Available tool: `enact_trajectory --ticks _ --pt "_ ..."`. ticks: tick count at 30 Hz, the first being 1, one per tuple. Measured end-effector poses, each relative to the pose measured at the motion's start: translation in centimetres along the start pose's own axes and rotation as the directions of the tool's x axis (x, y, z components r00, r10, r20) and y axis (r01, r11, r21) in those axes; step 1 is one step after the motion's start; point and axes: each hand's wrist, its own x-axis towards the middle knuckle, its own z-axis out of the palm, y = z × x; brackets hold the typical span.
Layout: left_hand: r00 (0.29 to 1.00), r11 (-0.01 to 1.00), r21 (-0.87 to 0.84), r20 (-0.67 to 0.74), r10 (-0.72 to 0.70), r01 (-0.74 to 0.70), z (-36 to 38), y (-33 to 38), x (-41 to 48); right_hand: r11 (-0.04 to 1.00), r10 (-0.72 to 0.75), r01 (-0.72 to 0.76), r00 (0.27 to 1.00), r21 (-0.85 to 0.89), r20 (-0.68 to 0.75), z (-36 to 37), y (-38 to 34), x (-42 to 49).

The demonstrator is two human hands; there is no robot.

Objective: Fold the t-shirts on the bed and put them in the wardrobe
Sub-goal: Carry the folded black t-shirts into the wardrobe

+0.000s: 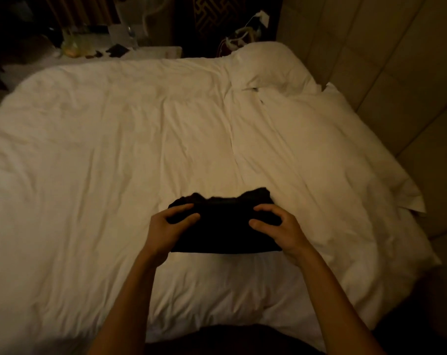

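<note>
A black t-shirt [225, 226], folded into a compact rectangle, lies on the white duvet of the bed [115, 149] near its front edge. My left hand [168, 231] grips the shirt's left end, thumb on top and fingers curled round the edge. On the right end, my right hand [276, 229] holds the fabric the same way, with bent fingers on it. The far edge of the shirt is bunched and uneven. No wardrobe is in view.
A white pillow [266, 67] lies at the bed's far right corner. Beyond the bed a cluttered side table [94, 44] holds bottles and small dark items. A padded beige wall [396, 73] runs along the right side. The room is dim.
</note>
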Motion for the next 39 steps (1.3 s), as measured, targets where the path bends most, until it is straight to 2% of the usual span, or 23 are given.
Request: enact_trajectory --ticks 8,12,16,19,24,27,29,32,36,39 --pt "0.994 0.996 0.028 0.076 0.085 -0.087 1.2 14.4 -11.5 0.997 -0.067 0.065 0.996 -0.039 -0.058 -5.1 -14.3 -14.0" --pt "0.965 0.983 0.04 0.202 0.169 -0.181 2.6 17.6 -16.4 0.988 -0.112 0.09 0.977 -0.124 -0.182 -7.2 -17.0 -22.2" --pt "0.891 0.959 0.009 0.373 0.26 -0.283 5.1 19.6 -18.8 0.983 -0.109 0.044 0.92 -0.178 -0.377 -8.2 -18.0 -28.6" --pt "0.8 0.943 -0.044 0.518 0.303 -0.329 7.8 21.3 -19.3 0.983 -0.129 0.038 0.836 -0.18 -0.533 -8.6 -18.4 -33.1" --pt "0.573 0.926 -0.137 0.751 0.329 -0.352 12.6 23.0 -22.1 0.986 -0.1 -0.039 0.636 -0.162 -0.765 -7.5 -18.3 -41.6" --pt "0.399 0.928 -0.184 0.863 0.311 -0.325 16.0 22.9 -25.8 0.989 -0.064 -0.087 0.481 -0.12 -0.874 -6.7 -17.8 -47.3" --pt "0.259 0.935 -0.208 0.923 0.285 -0.288 18.3 22.3 -28.8 0.988 -0.035 -0.132 0.353 -0.087 -0.935 -5.6 -17.0 -51.5" --pt "0.05 0.936 -0.213 0.97 0.236 -0.279 21.6 21.4 -34.6 0.987 -0.006 -0.159 0.127 -0.026 -0.992 -3.7 -15.8 -57.7" --pt "-0.193 0.933 -0.238 0.963 0.19 -0.269 24.8 20.1 -43.2 0.991 -0.001 -0.134 -0.168 0.022 -0.986 -0.3 -14.3 -65.2" --pt "-0.364 0.932 -0.256 0.919 0.152 -0.257 25.9 19.3 -49.8 0.983 0.012 -0.173 -0.308 0.068 -0.951 2.5 -13.5 -70.3"
